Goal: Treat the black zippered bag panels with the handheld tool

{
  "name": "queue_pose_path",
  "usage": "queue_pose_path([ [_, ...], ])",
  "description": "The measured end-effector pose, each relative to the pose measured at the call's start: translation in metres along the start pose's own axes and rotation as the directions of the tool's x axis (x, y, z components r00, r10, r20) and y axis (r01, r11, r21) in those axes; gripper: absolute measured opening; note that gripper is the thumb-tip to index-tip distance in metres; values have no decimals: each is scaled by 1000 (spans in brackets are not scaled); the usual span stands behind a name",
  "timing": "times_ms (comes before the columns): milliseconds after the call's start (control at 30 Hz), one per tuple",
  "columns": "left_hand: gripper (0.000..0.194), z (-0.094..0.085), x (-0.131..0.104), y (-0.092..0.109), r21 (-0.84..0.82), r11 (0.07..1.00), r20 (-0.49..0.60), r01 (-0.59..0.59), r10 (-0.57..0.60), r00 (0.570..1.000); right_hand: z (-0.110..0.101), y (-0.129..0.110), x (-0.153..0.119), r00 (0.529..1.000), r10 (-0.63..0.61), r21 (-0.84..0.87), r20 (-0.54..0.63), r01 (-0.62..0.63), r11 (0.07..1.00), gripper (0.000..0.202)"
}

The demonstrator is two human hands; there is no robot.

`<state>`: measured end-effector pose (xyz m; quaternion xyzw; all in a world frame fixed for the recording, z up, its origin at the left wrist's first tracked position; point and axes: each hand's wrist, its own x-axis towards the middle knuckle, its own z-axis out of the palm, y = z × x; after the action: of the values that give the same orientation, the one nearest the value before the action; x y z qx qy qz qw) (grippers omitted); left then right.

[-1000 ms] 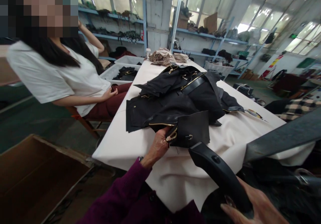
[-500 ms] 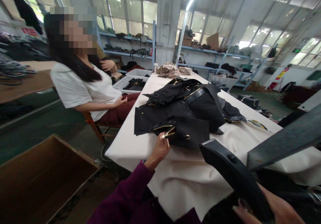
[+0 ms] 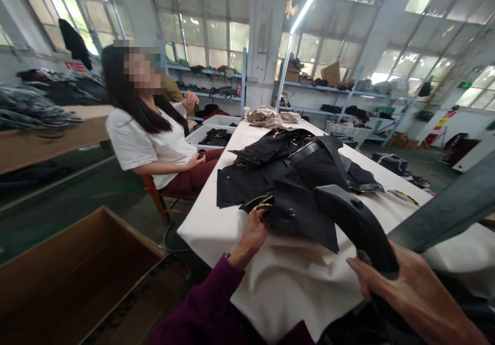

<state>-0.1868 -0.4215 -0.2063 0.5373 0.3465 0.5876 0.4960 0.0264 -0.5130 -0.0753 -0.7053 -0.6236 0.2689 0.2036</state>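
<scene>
My left hand pinches the near corner of a black leather piece by its gold zipper, lifting it slightly off the pile. My right hand grips a curved black strap that arcs up over that piece. Behind them lies a heap of black leather panels with gold zippers and a belt-like band, spread on the white-covered table.
A person in a white shirt sits on a chair left of the table. An open cardboard box stands on the floor at the left. Tan stacked pieces lie at the table's far end. Blue shelves line the back wall.
My right hand has raised the black strap up and forward over the leather piece. My left hand has kept hold of the zippered corner. The view has tilted upward.
</scene>
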Motion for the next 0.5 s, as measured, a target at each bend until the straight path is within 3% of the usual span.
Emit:
queue_pose_path([
  [100,20,-4,0,2,1,999,-19,38,-38,999,-3,5,-9,998,1,-32,64,1,999,37],
  [267,17,-8,-3,-1,23,999,-47,42,-41,998,15,9,-20,959,-42,-72,279,64,995,25],
  [367,17,-8,-5,0,60,998,-57,32,-28,998,25,4,-20,956,-86,-111,279,121,986,27],
  [500,16,-9,-4,5,110,994,-68,12,-5,998,32,0,-20,953,-201,-130,227,234,963,49],
])
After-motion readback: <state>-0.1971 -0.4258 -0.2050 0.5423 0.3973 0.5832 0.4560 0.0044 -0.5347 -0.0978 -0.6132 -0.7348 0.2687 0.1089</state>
